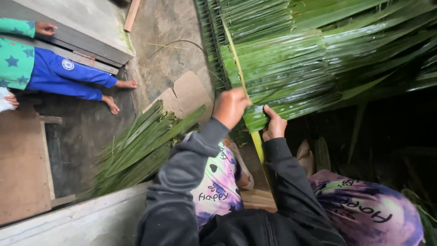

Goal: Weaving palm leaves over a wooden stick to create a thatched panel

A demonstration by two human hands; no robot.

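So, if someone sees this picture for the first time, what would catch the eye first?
Probably the big panel of folded green palm leaves filling the upper right, with the left hand and right hand gripping its lower edge. Next, the loose leaf bundle on the ground at centre-left, and a person in blue trousers at far left.

Concrete floor (168, 41) bears leaf bundle (136, 150), cardboard (186, 93)

palm leaves (296, 59) green | sleeves (191, 159) dark grey | trousers (364, 209) purple tie-dye
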